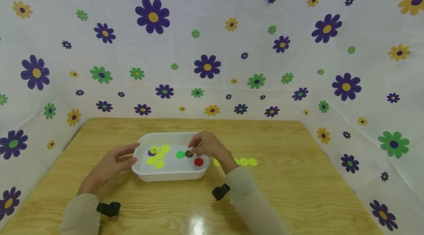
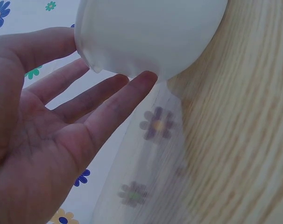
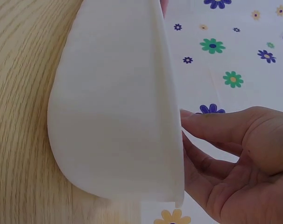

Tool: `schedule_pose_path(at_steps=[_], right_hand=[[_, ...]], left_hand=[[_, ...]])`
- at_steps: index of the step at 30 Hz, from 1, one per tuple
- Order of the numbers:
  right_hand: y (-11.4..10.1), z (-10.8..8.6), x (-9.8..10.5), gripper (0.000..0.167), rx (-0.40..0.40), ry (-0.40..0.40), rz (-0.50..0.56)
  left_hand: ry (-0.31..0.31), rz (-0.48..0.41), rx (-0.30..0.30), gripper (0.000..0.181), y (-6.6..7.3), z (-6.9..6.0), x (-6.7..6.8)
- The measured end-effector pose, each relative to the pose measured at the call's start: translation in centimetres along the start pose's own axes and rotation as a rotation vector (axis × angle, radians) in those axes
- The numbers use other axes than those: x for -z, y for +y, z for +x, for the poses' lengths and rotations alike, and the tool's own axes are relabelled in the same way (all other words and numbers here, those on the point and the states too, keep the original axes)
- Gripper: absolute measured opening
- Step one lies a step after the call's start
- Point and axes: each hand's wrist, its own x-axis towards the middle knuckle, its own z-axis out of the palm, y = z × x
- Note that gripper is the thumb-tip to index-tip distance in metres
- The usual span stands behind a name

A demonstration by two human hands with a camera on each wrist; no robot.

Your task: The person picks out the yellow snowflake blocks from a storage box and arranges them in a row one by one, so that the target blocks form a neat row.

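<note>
A white plastic tray [image 1: 169, 174] stands on the table, holding several small notched, flower-shaped discs. Yellow discs [image 1: 159, 155] cluster at its left, overlapping a purple disc [image 1: 151, 153]. Toward its right lie a green disc [image 1: 180, 154] and a red disc [image 1: 198, 162]. My left hand [image 1: 114, 163] touches the tray's left end with spread, fairly straight fingers; in the left wrist view its fingertips [image 2: 144, 79] rest against the outer wall. My right hand [image 1: 208, 144] reaches over the right end and pinches a brown disc [image 1: 189, 154] at its edge. In the right wrist view the tray rim hides those fingertips.
Several yellow discs [image 1: 243, 162] lie in a row on the wooden table [image 1: 291, 190], right of the tray and partly behind my right wrist. White cloth [image 1: 185, 43] printed with flowers encloses the back and both sides.
</note>
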Motion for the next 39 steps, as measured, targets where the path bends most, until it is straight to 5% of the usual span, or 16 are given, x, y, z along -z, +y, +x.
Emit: schedule_pose_path(at_steps=[18,39], right_hand=[[-0.9,1.7,-3.5,0.011,0.083,-0.038,-0.03],[-1.6,3.1,-7.2,0.007,0.048,-0.041,-0.081]], left_hand=[[-0.007,-0.025,-0.036,0.064,0.0,-0.1,0.0],[0.001,-0.025,-0.004,0.064,-0.1,-0.1,0.0]])
